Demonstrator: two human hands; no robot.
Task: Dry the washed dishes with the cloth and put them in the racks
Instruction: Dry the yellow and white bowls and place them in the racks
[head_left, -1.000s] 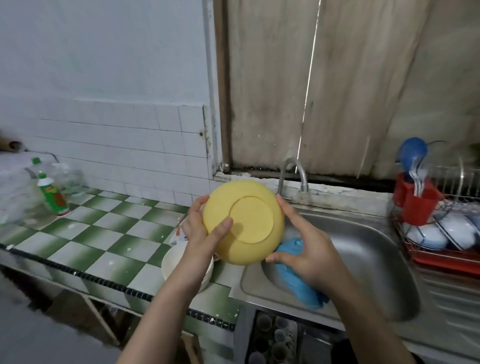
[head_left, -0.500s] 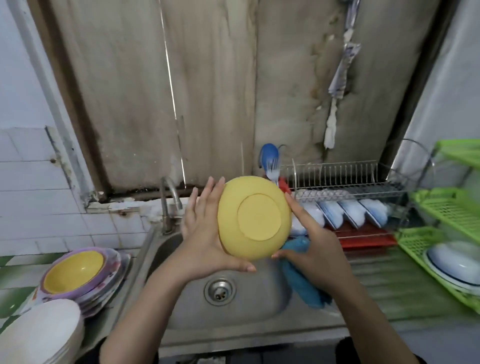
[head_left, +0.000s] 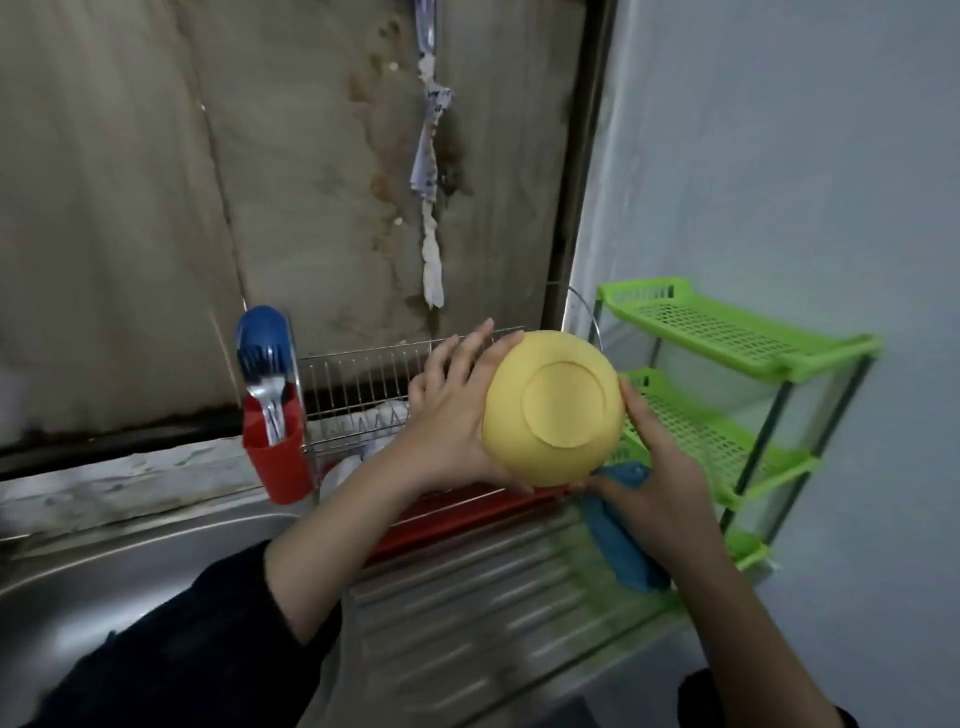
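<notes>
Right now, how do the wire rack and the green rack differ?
The wire rack is metal wire over a red tray, with white dishes standing in it. The green rack is perforated plastic in stacked shelves, with no dishes showing. Both stand at the drainboard.

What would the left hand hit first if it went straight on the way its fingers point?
Probably the back rail of the wire dish rack, just beyond the left hand, which holds the yellow bowl. Past it stands the wall. Depth is unclear, so the fingers might pass over the rail.
</notes>
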